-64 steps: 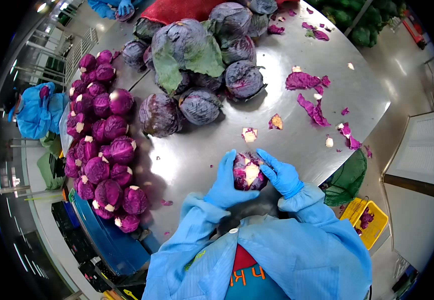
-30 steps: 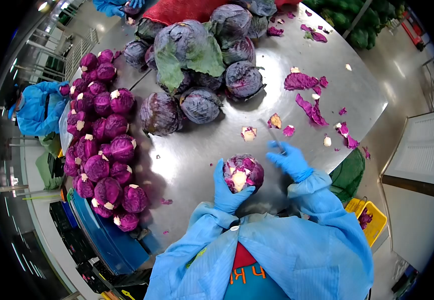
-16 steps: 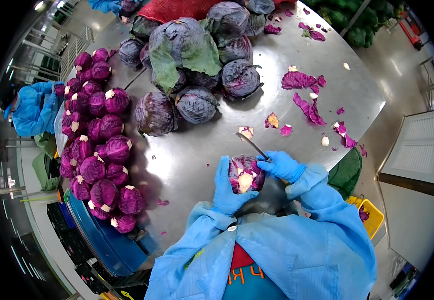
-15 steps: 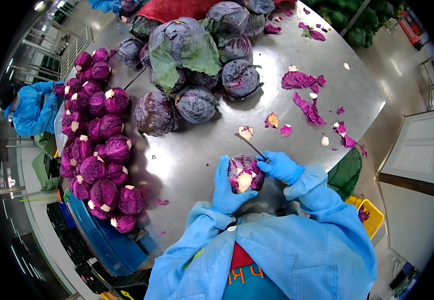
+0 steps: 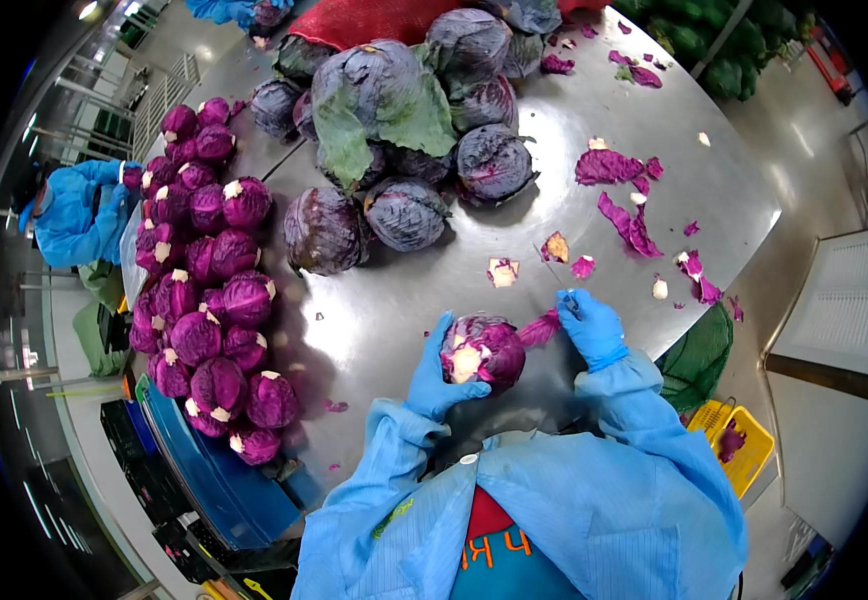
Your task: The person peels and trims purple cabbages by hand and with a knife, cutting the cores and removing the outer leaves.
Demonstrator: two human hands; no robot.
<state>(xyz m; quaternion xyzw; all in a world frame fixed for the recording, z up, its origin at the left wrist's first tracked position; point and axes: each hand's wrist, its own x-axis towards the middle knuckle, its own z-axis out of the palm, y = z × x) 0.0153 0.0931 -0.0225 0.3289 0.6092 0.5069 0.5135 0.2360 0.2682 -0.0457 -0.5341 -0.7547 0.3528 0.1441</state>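
Note:
My left hand [image 5: 433, 384], in a blue glove, is closed around the left side of a red cabbage [image 5: 495, 350] whose pale cut stem faces me. A purple leaf [image 5: 540, 328] stretches from the cabbage's right side toward my right hand [image 5: 592, 328], also gloved. That hand is closed on a knife [image 5: 552, 268], its thin blade pointing up and away; whether its fingers also pinch the leaf is hard to see. Just beyond lie a cut stem piece [image 5: 503, 271] and another browned one [image 5: 555, 247].
Dark untrimmed cabbages [image 5: 406, 213] are heaped at the back of the steel table [image 5: 384, 320]. Trimmed purple cabbages [image 5: 220, 388] are piled on the left. Leaf scraps [image 5: 629, 225] lie to the right, above a yellow basket [image 5: 754, 455]. A person in blue [image 5: 79, 215] stands at far left.
My right hand has moved away to the right, drawing a leaf out from the cabbage's side. The cabbage has turned slightly in my left hand, and the knife blade now points more upright.

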